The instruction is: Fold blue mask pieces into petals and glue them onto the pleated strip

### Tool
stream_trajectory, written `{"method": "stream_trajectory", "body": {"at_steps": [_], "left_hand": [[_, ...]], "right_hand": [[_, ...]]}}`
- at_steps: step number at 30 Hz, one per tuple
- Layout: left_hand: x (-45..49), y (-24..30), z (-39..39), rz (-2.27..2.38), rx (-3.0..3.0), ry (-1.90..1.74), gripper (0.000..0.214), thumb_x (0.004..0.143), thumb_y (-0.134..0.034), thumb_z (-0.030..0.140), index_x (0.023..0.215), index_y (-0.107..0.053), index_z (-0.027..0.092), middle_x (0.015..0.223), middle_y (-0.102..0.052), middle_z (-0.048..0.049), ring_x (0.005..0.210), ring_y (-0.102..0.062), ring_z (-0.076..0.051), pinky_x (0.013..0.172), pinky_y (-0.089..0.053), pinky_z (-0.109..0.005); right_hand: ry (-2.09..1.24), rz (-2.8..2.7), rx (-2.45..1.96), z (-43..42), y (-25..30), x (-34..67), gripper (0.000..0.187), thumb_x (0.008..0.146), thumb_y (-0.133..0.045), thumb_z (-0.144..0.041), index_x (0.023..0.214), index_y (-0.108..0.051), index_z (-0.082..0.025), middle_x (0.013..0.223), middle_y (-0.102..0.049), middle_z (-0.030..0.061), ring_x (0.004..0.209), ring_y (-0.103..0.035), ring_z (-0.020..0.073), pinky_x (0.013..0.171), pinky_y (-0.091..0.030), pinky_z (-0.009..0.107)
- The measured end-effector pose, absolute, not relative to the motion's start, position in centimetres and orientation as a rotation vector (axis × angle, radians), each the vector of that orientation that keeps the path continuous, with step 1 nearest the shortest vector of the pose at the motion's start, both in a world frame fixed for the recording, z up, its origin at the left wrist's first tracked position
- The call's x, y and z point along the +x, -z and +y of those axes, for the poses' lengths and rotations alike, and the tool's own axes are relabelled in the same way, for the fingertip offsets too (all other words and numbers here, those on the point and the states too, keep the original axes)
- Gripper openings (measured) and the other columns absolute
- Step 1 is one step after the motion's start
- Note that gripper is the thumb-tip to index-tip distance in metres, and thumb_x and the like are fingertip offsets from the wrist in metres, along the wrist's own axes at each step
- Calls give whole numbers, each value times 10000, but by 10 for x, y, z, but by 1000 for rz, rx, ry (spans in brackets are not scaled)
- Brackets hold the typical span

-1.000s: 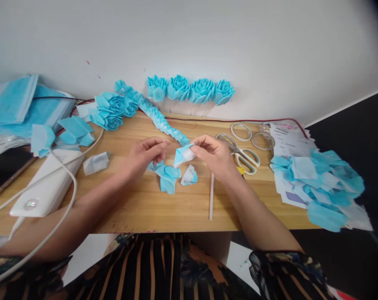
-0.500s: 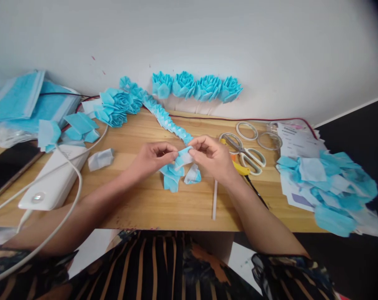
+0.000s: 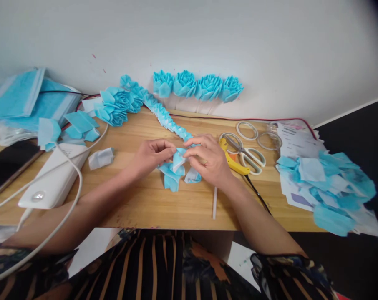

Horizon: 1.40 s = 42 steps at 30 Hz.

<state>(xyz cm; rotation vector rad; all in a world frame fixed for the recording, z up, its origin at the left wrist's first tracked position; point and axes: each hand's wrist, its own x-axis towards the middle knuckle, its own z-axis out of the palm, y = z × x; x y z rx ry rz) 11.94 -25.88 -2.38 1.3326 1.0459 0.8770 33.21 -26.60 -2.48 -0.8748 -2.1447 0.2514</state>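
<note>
At the middle of the wooden table, both hands meet over a small folded blue-and-white paper piece. My left hand pinches its left side with fingers closed. My right hand curls over its right side, fingers pressed on it. Just below lie a few folded blue pieces and one white-blue piece. A long chain of folded blue paper runs from the hands back toward the wall.
Blue paper flowers line the wall, and a larger one sits left. Scissors, a yellow tool, tape rings, a white stick, blue scraps at right; a white power bank with cable at left.
My left hand moved right to meet the right hand at the paper piece. Both hands lowered it toward the folded pieces on the table. The view shifted slightly.
</note>
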Motion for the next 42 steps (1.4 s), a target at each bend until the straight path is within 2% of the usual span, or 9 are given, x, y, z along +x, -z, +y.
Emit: {"method": "stream_trajectory", "body": {"at_steps": [8,14,18,20,25,29,32,37,42], "left_hand": [[121,19,-261,1048,1358,-879,329,817,-683,440,628,-635,175,583,-585,3,548,-486,-105,554,-382,-243],[120,22,-259,1043,1305,-871,270,754,-749,434,732,-680,174,577,-574,18,522,-462,-100,521,-359,-236],[120,22,-259,1042,1281,-898,260,750,-746,419,717,-666,174,542,-529,36,508,-448,-93,508,-351,-227],[120,21,-259,1035,1272,-909,258,743,-743,415,707,-660,172,541,-526,39,506,-443,-90,504,-352,-223],[123,20,-261,1019,1335,-931,235,749,-734,390,702,-668,170,551,-524,45,515,-435,-88,514,-366,-226],[124,21,-263,1013,1389,-939,233,771,-714,387,715,-672,165,601,-571,27,554,-462,-95,532,-369,-227],[123,20,-263,1020,1416,-936,235,785,-703,392,744,-677,162,633,-593,17,583,-491,-106,548,-390,-231],[123,17,-262,994,1431,-973,290,836,-677,435,932,-671,161,718,-623,15,610,-524,-113,569,-421,-235],[125,22,-263,975,1633,-866,205,827,-657,360,843,-657,155,744,-642,-7,650,-535,-124,599,-414,-244]], "right_hand": [[-204,-2163,-873,-264,28,333,225,922,-548,-126,878,-707,-279,1137,-742,39,1064,-657,241,911,-504,454],[-342,-2169,-853,-266,25,334,239,896,-544,-119,884,-711,-291,1177,-738,39,1138,-650,257,1014,-490,512],[-818,-1963,-877,-270,18,338,217,969,-543,-243,1145,-655,-304,1383,-665,48,1328,-588,252,1134,-436,512],[-1054,-1820,-887,-271,18,339,311,995,-555,-359,1301,-569,-306,1426,-635,67,1371,-562,242,1146,-434,485],[-1288,-1716,-931,-269,26,332,574,922,-663,-478,1427,-466,-289,1247,-670,80,1168,-658,225,970,-534,399],[-1254,-1703,-1029,-269,29,326,548,891,-657,-357,1403,-495,-253,1001,-662,25,912,-660,174,802,-526,326],[-1212,-1696,-1100,-269,28,324,551,850,-628,-258,1388,-508,-243,911,-640,-10,791,-624,145,727,-492,297],[-1188,-1730,-1121,-271,25,323,575,836,-608,-247,1398,-487,-229,880,-634,-15,757,-612,140,671,-465,278],[-1076,-1820,-1159,-275,21,321,594,835,-589,-220,1417,-472,-209,899,-643,-5,781,-628,143,691,-486,277]]}}
